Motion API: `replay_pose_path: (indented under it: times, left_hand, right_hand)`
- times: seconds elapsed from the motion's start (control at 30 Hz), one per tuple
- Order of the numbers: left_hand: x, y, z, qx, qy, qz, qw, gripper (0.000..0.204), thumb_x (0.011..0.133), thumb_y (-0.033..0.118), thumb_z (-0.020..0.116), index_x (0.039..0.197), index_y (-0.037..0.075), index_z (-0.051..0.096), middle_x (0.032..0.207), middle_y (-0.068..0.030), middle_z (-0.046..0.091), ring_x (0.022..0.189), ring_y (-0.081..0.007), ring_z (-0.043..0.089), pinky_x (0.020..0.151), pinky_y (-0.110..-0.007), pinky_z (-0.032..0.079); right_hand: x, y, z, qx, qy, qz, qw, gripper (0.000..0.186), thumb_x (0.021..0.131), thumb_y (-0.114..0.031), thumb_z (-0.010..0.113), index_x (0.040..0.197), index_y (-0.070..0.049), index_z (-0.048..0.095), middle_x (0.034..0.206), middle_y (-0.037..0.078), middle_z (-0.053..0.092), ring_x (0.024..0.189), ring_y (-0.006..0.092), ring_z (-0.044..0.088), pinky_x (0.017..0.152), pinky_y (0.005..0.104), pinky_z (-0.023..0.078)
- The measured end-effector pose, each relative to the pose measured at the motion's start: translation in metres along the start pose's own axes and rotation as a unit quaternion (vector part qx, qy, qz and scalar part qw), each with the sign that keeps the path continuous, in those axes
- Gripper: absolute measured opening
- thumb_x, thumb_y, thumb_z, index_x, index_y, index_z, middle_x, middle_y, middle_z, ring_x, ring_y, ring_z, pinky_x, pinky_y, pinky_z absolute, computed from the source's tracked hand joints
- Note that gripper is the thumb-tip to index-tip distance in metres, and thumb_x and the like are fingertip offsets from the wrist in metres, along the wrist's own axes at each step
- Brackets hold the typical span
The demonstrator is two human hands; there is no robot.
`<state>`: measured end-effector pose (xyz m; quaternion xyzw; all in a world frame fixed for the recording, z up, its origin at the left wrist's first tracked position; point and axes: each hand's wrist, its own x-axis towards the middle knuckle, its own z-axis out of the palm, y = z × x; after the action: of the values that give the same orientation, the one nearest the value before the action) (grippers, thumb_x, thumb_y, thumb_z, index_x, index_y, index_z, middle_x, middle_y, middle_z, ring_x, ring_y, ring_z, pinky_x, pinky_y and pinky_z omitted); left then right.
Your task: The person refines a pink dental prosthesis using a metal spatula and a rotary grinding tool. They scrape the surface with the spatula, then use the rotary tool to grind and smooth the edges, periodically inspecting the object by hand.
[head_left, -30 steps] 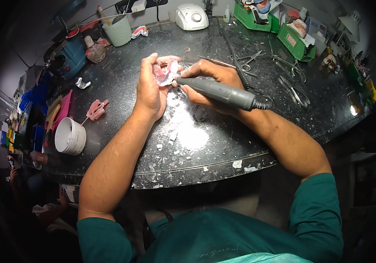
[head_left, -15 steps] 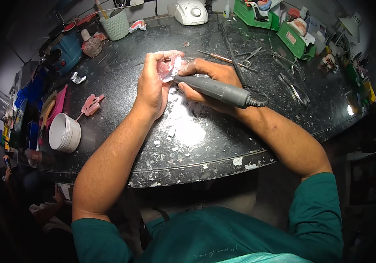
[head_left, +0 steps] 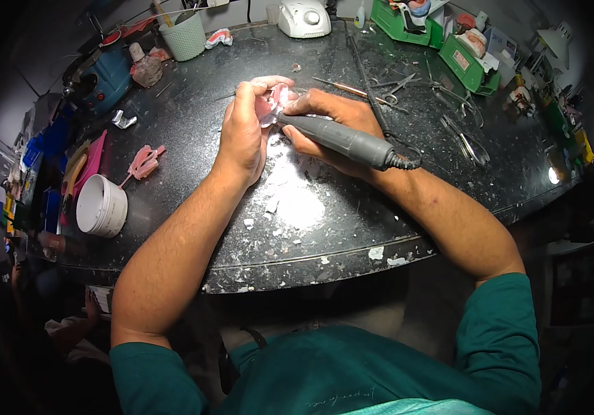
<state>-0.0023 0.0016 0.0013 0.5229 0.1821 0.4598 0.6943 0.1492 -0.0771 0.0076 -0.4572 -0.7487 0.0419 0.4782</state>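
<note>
Above the tabletop (head_left: 193, 149), at the upper centre of the frame, the left hand (head_left: 241, 135) cups a pink piece (head_left: 279, 95), apparently to steady it, while the right hand (head_left: 344, 114) grips a grey handpiece (head_left: 345, 140) pen-like, probably for control, its tip at the piece.

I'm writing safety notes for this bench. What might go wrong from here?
1. The working end of the grey handpiece in the right hand is close to the left hand; a slip might injure it.
2. The pink-and-white piece is supported by the left hand, with no clamp visible, so it might twist or drop.
3. Loose white chips lie on the dark tabletop; similar debris could fly off.
</note>
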Motion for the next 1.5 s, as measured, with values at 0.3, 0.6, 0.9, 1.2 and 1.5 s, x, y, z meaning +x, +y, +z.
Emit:
replay_pose_path:
  times: [0.3,0.6,0.9,1.2,1.5]
  left_hand:
    - [0.001,-0.001,-0.003,0.007,-0.002,-0.026,1.000,0.043,0.098,0.028,0.037,0.115,-0.002,0.061,0.118,-0.0126,0.063,0.112,-0.0199,0.060,0.102,-0.034,0.044]
    - [0.001,0.000,-0.002,-0.004,0.009,-0.024,1.000,0.043,0.098,0.027,0.036,0.116,-0.003,0.060,0.117,-0.0132,0.063,0.113,-0.0205,0.059,0.103,-0.034,0.044]
    - [0.003,-0.002,-0.005,-0.026,0.000,-0.025,0.999,0.043,0.098,0.027,0.036,0.115,-0.005,0.060,0.118,-0.0150,0.063,0.114,-0.0219,0.059,0.106,-0.036,0.042]
    - [0.006,-0.004,-0.008,-0.045,0.014,-0.037,0.998,0.047,0.098,0.031,0.036,0.113,-0.003,0.063,0.111,-0.0144,0.065,0.105,-0.0214,0.062,0.099,-0.036,0.046]
    - [0.008,-0.003,-0.011,-0.067,0.002,-0.051,0.996,0.047,0.099,0.032,0.035,0.117,-0.003,0.060,0.114,-0.0171,0.065,0.108,-0.0235,0.062,0.101,-0.038,0.046]
  right_hand:
    - [0.000,-0.001,-0.001,-0.034,-0.012,0.006,0.999,0.025,0.082,-0.023,0.078,0.096,-0.005,0.067,0.084,0.009,0.072,0.074,0.0201,0.070,0.068,0.0313,0.056]
    - [0.001,-0.003,-0.002,-0.028,-0.017,0.027,0.999,0.025,0.081,-0.023,0.077,0.094,-0.005,0.066,0.083,0.009,0.071,0.072,0.0194,0.069,0.066,0.0320,0.056]
    - [0.000,-0.002,-0.003,-0.030,-0.018,0.017,0.999,0.025,0.080,-0.021,0.076,0.092,-0.004,0.063,0.079,0.010,0.069,0.070,0.0218,0.068,0.064,0.0334,0.055]
    - [0.001,-0.002,-0.003,-0.018,-0.011,0.015,1.000,0.025,0.078,-0.021,0.074,0.090,-0.004,0.059,0.075,0.012,0.067,0.066,0.0272,0.068,0.062,0.0369,0.054]
    - [0.000,-0.003,-0.004,-0.006,-0.010,0.037,0.999,0.026,0.079,-0.024,0.074,0.093,-0.005,0.062,0.078,0.011,0.069,0.071,0.0256,0.071,0.065,0.0359,0.056]
